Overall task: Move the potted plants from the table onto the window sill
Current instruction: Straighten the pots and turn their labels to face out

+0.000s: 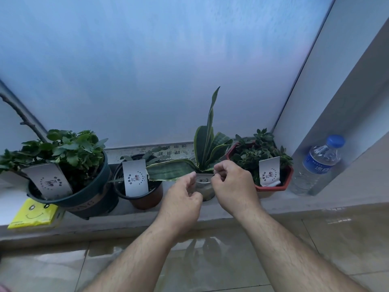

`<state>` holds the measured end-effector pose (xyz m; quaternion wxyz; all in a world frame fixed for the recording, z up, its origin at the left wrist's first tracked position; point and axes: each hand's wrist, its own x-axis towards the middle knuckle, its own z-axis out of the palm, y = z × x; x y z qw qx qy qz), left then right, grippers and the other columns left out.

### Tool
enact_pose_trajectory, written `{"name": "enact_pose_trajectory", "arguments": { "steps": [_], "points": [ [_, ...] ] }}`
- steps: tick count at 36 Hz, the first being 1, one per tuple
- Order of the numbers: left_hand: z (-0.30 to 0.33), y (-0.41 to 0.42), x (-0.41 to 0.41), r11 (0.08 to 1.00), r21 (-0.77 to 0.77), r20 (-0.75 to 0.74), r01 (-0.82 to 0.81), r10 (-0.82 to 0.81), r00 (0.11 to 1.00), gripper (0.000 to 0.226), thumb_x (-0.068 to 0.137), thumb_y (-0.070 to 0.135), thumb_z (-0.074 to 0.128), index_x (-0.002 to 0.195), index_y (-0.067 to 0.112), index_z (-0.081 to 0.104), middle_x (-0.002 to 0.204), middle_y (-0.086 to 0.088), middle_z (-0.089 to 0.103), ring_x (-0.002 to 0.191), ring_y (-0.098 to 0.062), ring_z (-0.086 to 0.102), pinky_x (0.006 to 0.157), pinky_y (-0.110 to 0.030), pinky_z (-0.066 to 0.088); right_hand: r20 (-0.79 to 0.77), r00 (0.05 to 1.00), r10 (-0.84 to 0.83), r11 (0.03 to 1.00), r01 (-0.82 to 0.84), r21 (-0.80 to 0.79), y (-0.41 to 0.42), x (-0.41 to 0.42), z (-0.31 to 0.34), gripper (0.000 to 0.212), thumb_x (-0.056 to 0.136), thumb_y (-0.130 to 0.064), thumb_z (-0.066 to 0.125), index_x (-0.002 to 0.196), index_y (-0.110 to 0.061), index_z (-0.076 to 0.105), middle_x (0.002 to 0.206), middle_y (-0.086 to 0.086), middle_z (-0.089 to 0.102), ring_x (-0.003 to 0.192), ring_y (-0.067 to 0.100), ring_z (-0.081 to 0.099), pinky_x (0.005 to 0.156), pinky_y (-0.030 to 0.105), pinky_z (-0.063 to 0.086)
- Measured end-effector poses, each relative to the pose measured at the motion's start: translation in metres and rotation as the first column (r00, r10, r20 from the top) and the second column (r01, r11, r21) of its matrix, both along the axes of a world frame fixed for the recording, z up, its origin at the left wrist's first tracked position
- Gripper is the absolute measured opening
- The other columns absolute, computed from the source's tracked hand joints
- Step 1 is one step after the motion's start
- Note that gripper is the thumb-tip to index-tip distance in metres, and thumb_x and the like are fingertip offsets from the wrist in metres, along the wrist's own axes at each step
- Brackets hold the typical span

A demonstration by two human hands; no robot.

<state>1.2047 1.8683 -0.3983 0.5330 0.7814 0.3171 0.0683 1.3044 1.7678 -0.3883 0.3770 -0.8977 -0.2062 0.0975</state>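
With my left hand [185,191] and right hand [230,182] pinching the card [203,177] on the snake plant pot [205,189], on the window sill [231,209] at twelve o'clock, a tug could tip it.

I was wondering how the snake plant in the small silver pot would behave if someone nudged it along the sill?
The snake plant probably tips easily: its tallest leaf rises far above the narrow silver pot. The long leaf lying out to the left may pull it that way. The pot looks smooth, so it would likely slide on the window sill if pushed low.
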Motion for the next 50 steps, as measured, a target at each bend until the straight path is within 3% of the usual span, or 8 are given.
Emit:
{"name": "enact_pose_trajectory", "arguments": {
  "steps": [8,12,21,28,36,40,43,50],
  "points": [
    [0.001,0.001,0.0,0.997,0.031,0.027,-0.068,0.067,0.997,0.061,0.092,0.003,0.051,0.15,0.019,0.044,0.145,0.006,0.054,0.092,0.017,0.053,0.065,0.009,0.035,-0.011,1.0,-0.028,1.0,0.028,-0.014,-0.002,0.0,0.0,0.017,0.095,-0.023,0.056,0.11,-0.026,0.065,0.091,-0.013,0.066,0.082,0.006,0.063,0.07,0.029,0.057],
    [0.0,0.001,0.002,0.997,0.055,0.022,-0.047,0.046,0.999,0.062,0.091,0.003,0.051,0.151,0.019,0.043,0.149,0.004,0.053,0.12,0.003,0.053,0.072,0.01,0.033,-0.018,1.0,-0.017,0.999,0.016,-0.031,-0.004,-0.001,0.0,0.015,0.095,-0.023,0.057,0.107,-0.026,0.065,0.088,-0.014,0.065,0.078,0.003,0.061,0.064,0.025,0.052],
    [0.001,-0.002,0.0,1.0,0.021,0.022,-0.012,0.011,1.0,0.064,0.091,0.0,0.049,0.152,0.017,0.042,0.151,0.003,0.051,0.134,-0.002,0.05,0.091,-0.003,0.035,-0.066,0.998,-0.025,0.999,0.027,0.028,-0.004,-0.004,0.001,0.016,0.093,-0.023,0.059,0.107,-0.027,0.065,0.089,-0.017,0.064,0.082,-0.001,0.06,0.063,0.018,0.045],
    [-0.005,-0.003,0.002,1.0,-0.015,0.049,-0.001,0.002,0.999,0.067,0.089,0.0,0.05,0.154,0.016,0.04,0.124,0.012,0.06,0.065,0.031,0.051,0.063,0.006,0.039,-0.083,0.996,-0.031,0.998,0.035,0.05,-0.005,-0.005,0.002,0.014,0.093,-0.023,0.06,0.106,-0.028,0.064,0.089,-0.018,0.064,0.082,-0.002,0.06,0.062,0.015,0.043],
    [0.001,-0.004,0.0,0.999,0.023,0.038,-0.026,0.025,0.999,0.065,0.091,0.0,0.049,0.152,0.018,0.04,0.096,0.03,0.054,0.056,0.029,0.048,0.059,0.007,0.038,-0.109,0.994,-0.032,0.999,0.034,0.019,-0.008,-0.005,0.004,0.016,0.093,-0.024,0.059,0.107,-0.027,0.064,0.095,-0.014,0.066,0.086,0.003,0.061,0.065,0.021,0.046],
    [0.003,-0.004,0.0,0.999,0.007,0.023,-0.041,0.041,0.999,0.066,0.091,0.0,0.049,0.154,0.017,0.039,0.114,0.021,0.06,0.062,0.028,0.051,0.06,0.007,0.038,-0.109,0.994,-0.032,0.999,0.034,0.019,-0.008,-0.004,0.003,0.016,0.093,-0.024,0.059,0.107,-0.026,0.065,0.094,-0.014,0.067,0.084,0.002,0.061,0.063,0.019,0.045],
    [0.006,-0.003,-0.001,0.999,0.011,0.002,-0.035,0.035,0.999,0.066,0.091,0.001,0.049,0.154,0.018,0.039,0.149,0.004,0.052,0.102,0.015,0.056,0.067,0.009,0.035,-0.093,0.995,-0.036,0.999,0.037,0.018,-0.007,-0.004,0.003,0.016,0.093,-0.023,0.059,0.107,-0.026,0.065,0.096,-0.012,0.067,0.085,0.003,0.062,0.064,0.019,0.045],
    [0.003,-0.001,-0.002,0.999,0.044,0.013,-0.013,0.013,1.0,0.065,0.091,0.001,0.05,0.153,0.016,0.041,0.152,0.002,0.05,0.136,-0.004,0.048,0.101,-0.013,0.034,-0.073,0.997,-0.013,1.0,0.014,0.023,-0.007,-0.004,0.002,0.018,0.093,-0.022,0.058,0.109,-0.027,0.064,0.101,-0.012,0.068,0.091,0.006,0.064,0.072,0.023,0.049]
  ]
}}
